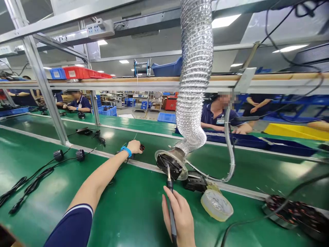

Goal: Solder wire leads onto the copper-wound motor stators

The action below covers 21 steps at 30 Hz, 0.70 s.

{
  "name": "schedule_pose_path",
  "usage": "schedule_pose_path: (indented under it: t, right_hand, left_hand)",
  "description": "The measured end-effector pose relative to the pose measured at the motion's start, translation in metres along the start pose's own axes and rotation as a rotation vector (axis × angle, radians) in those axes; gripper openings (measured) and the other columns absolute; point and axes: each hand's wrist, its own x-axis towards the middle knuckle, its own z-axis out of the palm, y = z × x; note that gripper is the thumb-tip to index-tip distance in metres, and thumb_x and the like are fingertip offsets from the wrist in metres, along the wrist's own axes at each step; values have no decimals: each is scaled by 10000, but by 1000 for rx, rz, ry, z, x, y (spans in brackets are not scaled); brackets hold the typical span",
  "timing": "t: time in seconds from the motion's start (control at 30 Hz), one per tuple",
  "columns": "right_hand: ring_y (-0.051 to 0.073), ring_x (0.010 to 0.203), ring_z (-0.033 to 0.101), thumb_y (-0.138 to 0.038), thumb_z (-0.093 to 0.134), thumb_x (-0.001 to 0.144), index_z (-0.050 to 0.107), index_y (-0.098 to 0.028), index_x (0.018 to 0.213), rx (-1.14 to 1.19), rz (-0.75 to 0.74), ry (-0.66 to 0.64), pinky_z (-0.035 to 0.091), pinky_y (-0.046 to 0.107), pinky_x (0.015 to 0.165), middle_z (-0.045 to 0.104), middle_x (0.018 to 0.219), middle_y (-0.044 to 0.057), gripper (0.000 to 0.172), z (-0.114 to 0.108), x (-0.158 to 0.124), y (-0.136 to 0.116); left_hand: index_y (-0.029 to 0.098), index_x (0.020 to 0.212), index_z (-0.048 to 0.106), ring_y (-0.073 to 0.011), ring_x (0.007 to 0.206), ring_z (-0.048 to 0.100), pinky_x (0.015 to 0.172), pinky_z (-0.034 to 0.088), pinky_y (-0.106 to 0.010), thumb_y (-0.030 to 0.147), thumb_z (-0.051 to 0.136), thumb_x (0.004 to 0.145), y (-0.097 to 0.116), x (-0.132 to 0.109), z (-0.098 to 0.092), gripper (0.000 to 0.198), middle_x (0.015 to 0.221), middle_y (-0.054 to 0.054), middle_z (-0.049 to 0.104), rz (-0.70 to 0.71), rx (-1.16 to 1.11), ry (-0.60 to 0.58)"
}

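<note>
The right hand (pixel 178 214) grips a black-handled soldering iron (pixel 170 185) over the green counter (pixel 136 206); the left hand (pixel 135 146), beyond the silver metal rail (pixel 146 165), seems closed on a small black part (pixel 142 147). Handling that part appears in hand; the next move calls for a steady iron.

Glossy green workbench top (pixel 136 212)

On it: bundled black cables (pixel 33 184) with round ribbed black ends (pixel 80 155), a thick round translucent yellowish ring (pixel 220 216), and a round silvery metal tray (pixel 279 222) of dark, coppery parts (pixel 284 206).
</note>
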Motion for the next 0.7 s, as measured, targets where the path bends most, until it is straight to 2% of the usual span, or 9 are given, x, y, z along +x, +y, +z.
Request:
schedule_pose_path:
  t: [0.1, 0.17, 0.27, 0.33, 0.4, 0.47, 0.57, 0.63, 0.7]
  right_hand:
    - [237, 843, 642, -112, 565, 899, 519, -232, 1358, -34, -24, -5, 552, 375, 719, 630, 996, 126, 477, 1, -1, 6]
    - [237, 823, 641, -116, 558, 901, 520, -236, 1363, -56, -28, 9, 553, 370, 694, 632, 986, 126, 479, 3, -2, 10]
    - [236, 800, 637, -121, 537, 908, 524, -239, 1362, -72, -22, 17, 551, 366, 661, 632, 967, 127, 469, 5, -5, 13]
    - [237, 800, 634, -111, 535, 904, 527, -232, 1357, -67, -14, -9, 551, 368, 657, 630, 964, 130, 468, 4, -5, 12]
    - [236, 807, 632, -101, 538, 899, 526, -228, 1352, -54, -3, -34, 553, 369, 663, 628, 968, 131, 470, 2, -3, 9]
    - [231, 811, 630, -102, 537, 901, 520, -233, 1352, -40, 3, -37, 553, 367, 670, 628, 973, 127, 470, -1, -1, 5]
    - [218, 822, 629, -99, 515, 912, 517, -229, 1344, -24, 2, -38, 552, 355, 680, 632, 979, 121, 450, -2, 2, 0]
    - [212, 826, 628, -99, 497, 920, 532, -211, 1318, -21, 0, -48, 549, 345, 672, 636, 983, 122, 415, -2, 3, -3]
    - [211, 820, 624, -105, 494, 923, 550, -185, 1284, -22, -10, -58, 545, 341, 662, 635, 981, 127, 374, -1, 2, -5]
  left_hand:
    - [137, 913, 751, -289, 912, 663, 754, 482, -304, 420, 701, 722, 4, 36, -2, 346, 954, -178, 716, -14, -49, 10]
    - [154, 908, 754, -260, 878, 671, 723, 477, -268, 394, 733, 706, 10, 49, 3, 314, 933, -144, 727, 8, -81, -20]
    - [182, 928, 757, -230, 874, 673, 717, 469, -235, 324, 739, 715, 16, 55, 8, 257, 946, -109, 738, 41, -110, -46]
    - [190, 998, 746, -222, 933, 665, 758, 465, -232, 327, 646, 810, 12, 53, 3, 253, 1003, -111, 734, 38, -112, -20]
    - [171, 1043, 727, -237, 991, 653, 808, 460, -256, 359, 490, 911, -2, 45, -8, 330, 1048, -142, 720, 3, -91, 19]
    - [125, 1015, 719, -284, 1012, 647, 835, 460, -312, 405, 374, 952, -26, 28, -21, 449, 1061, -204, 701, -60, -44, 38]
    - [79, 884, 708, -365, 965, 647, 814, 469, -394, 534, 425, 902, -67, -23, -31, 536, 1005, -285, 682, -161, 38, -5]
    - [96, 775, 691, -373, 874, 658, 765, 480, -397, 632, 530, 809, -90, -69, -26, 560, 874, -264, 694, -204, 73, -81]
    - [119, 691, 663, -354, 753, 661, 689, 484, -379, 714, 588, 710, -105, -112, -13, 600, 739, -210, 685, -208, 83, -205]
